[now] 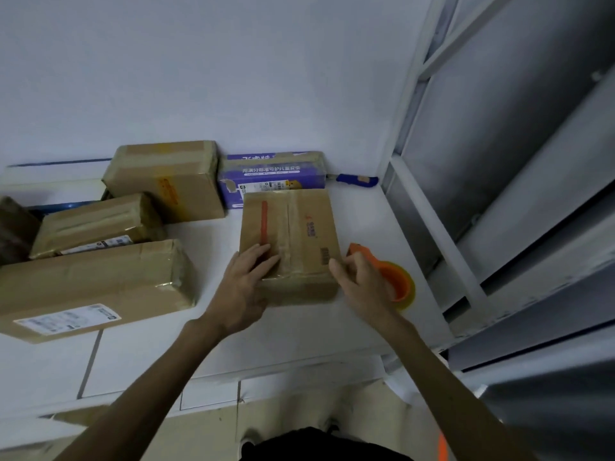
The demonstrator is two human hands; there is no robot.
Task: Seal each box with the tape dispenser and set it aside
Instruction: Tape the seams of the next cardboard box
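My left hand presses flat, fingers straight, on the near corner of the box on the desk. Flaps closed, contents hidden. Just beside it, my right hand curls round the orange tape dispenser. Taped boxes sit left of my left hand.

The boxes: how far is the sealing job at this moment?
Done: three brown boxes lie taped at the left. In hand: the centre box already shows tape along its top; the left hand rests flat on it, the right hand grips the dispenser beside it. Left: probably setting this box aside; no unsealed box is visible.
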